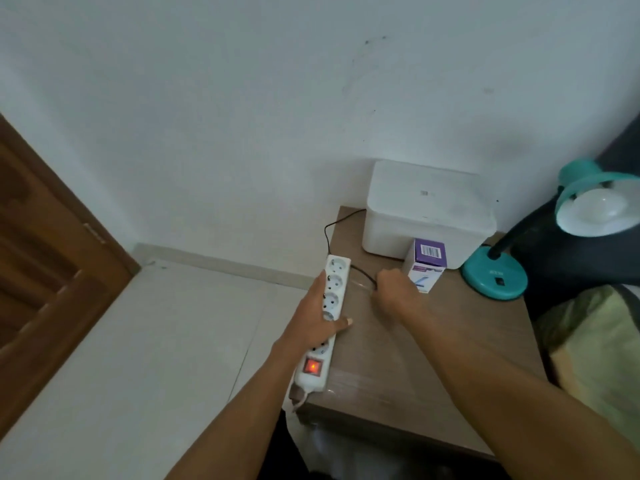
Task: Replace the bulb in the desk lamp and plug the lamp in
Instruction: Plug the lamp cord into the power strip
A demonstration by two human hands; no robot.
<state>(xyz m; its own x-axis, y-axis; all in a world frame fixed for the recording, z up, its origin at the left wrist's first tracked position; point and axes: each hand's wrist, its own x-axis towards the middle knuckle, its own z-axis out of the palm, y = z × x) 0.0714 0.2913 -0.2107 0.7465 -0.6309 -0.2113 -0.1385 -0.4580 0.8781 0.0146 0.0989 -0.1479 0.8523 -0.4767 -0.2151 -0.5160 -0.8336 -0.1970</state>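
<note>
A teal desk lamp (495, 277) stands at the right back of the small brown table (398, 368), with a white bulb (601, 204) in its shade. Its thin black cord (327, 233) runs from behind the white box, loops over the table's left edge and comes to my right hand (394, 289), which is closed around the cord's end; the plug itself is hidden in the fist. My left hand (317, 320) grips a white power strip (332, 289) along the table's left edge. The strip's red switch (311, 367) glows. Its visible sockets hold no plugs.
A white lidded box (426, 209) sits against the wall at the back of the table. A purple and white bulb carton (427, 263) stands in front of it, just right of my right hand. A wooden door (45, 271) is at left. Bedding (595, 341) lies at right.
</note>
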